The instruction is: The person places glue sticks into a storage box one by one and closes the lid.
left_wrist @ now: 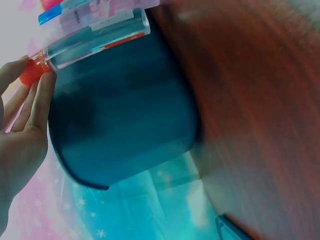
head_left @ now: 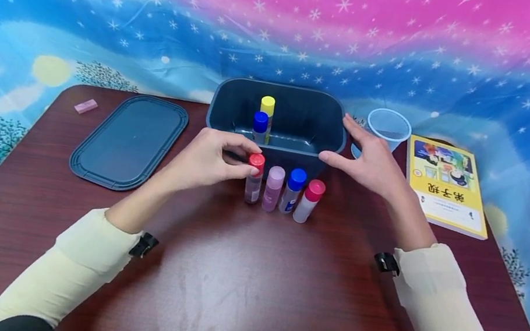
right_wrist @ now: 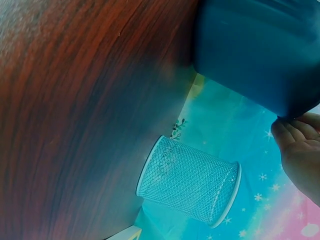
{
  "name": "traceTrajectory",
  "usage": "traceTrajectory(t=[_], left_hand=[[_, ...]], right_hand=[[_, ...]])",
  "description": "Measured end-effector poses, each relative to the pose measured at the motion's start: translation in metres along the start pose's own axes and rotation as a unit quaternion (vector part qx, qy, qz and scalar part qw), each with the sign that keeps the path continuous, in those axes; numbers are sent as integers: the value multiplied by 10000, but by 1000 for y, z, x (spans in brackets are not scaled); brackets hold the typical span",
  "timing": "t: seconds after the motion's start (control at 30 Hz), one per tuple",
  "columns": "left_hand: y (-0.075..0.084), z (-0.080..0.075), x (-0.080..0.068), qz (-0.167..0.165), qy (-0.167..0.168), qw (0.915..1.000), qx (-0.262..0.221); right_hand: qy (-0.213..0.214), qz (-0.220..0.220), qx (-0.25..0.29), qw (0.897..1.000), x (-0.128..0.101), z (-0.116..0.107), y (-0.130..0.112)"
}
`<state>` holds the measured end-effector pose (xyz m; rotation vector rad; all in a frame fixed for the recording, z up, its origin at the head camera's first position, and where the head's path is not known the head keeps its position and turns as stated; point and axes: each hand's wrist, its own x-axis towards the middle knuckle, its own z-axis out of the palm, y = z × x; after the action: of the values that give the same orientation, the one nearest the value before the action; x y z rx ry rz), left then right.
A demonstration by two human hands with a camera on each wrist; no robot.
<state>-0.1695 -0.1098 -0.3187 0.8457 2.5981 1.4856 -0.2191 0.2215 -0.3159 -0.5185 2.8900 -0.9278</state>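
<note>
My left hand (head_left: 210,157) pinches the red cap of a small clear bottle (head_left: 253,184) between thumb and fingers. In the left wrist view the clear bottle (left_wrist: 100,44) shows a see-through body, upright beside the dark bin in the head view. To its right stand a pink bottle (head_left: 273,189), a blue-capped bottle (head_left: 293,192) and a white bottle with a red cap (head_left: 309,201). My right hand (head_left: 374,161) touches the right end of the dark bin (head_left: 273,147) with extended fingers, its thumb at the front corner. Inside the bin stand a yellow-capped bottle (head_left: 268,104) and a blue-capped one (head_left: 260,123).
A dark lid (head_left: 129,141) lies at the left, with a small pink block (head_left: 86,106) beyond it. Right of the bin stands a light-blue mesh cup (right_wrist: 190,177). A yellow book (head_left: 447,186) lies farther right. A patterned cloth hangs behind the table.
</note>
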Motion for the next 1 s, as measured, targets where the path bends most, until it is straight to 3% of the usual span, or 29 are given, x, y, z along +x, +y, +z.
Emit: traceTrajectory(t=[0.27, 0.63, 0.73, 0.9, 1.0], left_hand=[[5, -23, 2, -26, 63, 9988, -492], [-1, -49, 4, -50, 656, 9906, -1203], [-4, -53, 5, 44, 821, 9810, -1760], [-8, -58, 9, 223, 1059, 9509, -2900], [-10, -60, 11, 351, 1185, 9349, -3328]], right_hand=[[-3, 21, 26, 10000, 0, 1, 1], [-14, 51, 32, 10000, -2, 1, 0], [-14, 38, 33, 10000, -2, 0, 0], [-6, 18, 34, 10000, -1, 0, 0], [-6, 20, 36, 10000, 0, 0, -1]])
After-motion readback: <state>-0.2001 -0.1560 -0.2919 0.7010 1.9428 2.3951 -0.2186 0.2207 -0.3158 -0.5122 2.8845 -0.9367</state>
